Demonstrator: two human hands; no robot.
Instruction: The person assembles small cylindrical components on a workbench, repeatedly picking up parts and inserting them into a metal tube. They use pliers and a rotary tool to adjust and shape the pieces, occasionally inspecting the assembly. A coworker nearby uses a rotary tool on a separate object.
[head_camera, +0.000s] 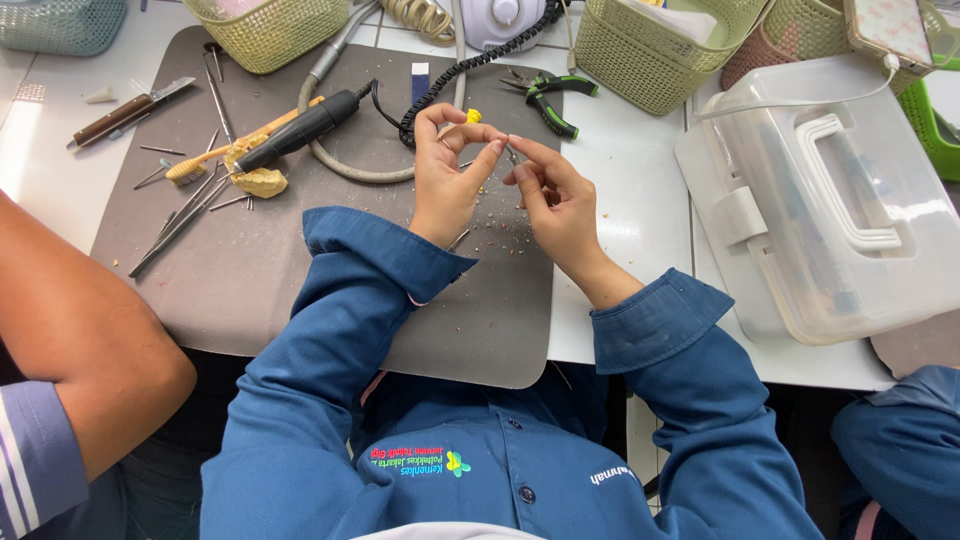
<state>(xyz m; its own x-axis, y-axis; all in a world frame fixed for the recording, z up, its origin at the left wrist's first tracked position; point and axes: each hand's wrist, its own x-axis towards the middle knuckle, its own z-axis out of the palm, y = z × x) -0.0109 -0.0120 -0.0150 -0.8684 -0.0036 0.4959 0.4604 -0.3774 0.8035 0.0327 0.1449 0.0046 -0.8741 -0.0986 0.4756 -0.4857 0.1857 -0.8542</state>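
Pinched between thumb and forefinger, a small yellow piece sits at the tips of the left hand, whose remaining fingers curl loosely beneath it. We note the right hand closed in a fine pinch on a thin metal tool; its point meets the left fingertips just below the yellow piece, though whether it touches the piece itself we cannot tell. Both hands hover above the far edge of the grey work mat, which we take as our landmark.

On the mat's far left portion lie a black rotary handpiece, a yellow dental cast touching its tip, and several slim metal instruments. Green-handled pliers rest at the mat's far right corner. Off the mat's right edge stands a clear plastic case with a white handle; beyond its far edge stand woven baskets. A knife with a brown handle lies off the mat's left side. Another person's bare forearm rests near the mat's left corner.

In our judgement, work this fine is best done with both wrists braced together, the piece held low over the mat so a slip lands among the crumbs already there, and the tool pressed lightly, away from the fingertips.
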